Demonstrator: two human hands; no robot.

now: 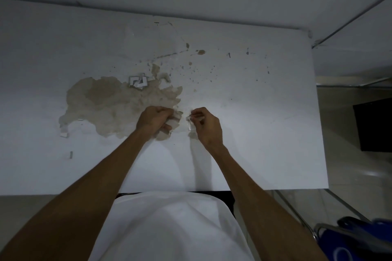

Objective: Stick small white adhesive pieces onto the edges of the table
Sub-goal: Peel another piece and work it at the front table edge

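Observation:
A white table with a large brown worn patch fills the view. My left hand hovers over the middle of it, fingers curled round a bunch of small white adhesive pieces. Just to its right, my right hand pinches one small white piece between thumb and fingers. A small heap of white L-shaped pieces lies further back on the patch. Single pieces lie at the left and lower left.
The table's near edge runs just in front of my body, its right edge beside a tiled floor. A dark box stands on the floor at right, a blue object at bottom right. A wall rises behind.

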